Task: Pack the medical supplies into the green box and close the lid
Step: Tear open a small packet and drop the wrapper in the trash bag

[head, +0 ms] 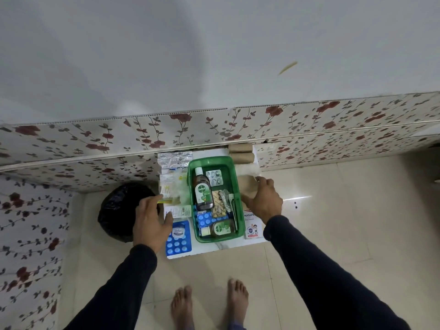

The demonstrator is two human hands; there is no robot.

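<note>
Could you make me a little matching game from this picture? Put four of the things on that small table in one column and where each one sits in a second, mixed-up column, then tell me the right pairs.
Things:
1. Large brown Dettol bottle
2. Blue blister pack
3. Tan bandage rolls
4. Tan roll

Places:
A. Under the right hand, beside the green box
B. On the table at the back, by the wall
C. Lying inside the green box
D. On the table, left of the box, near the front edge

Pairs: 1-C, 2-D, 3-B, 4-A
</note>
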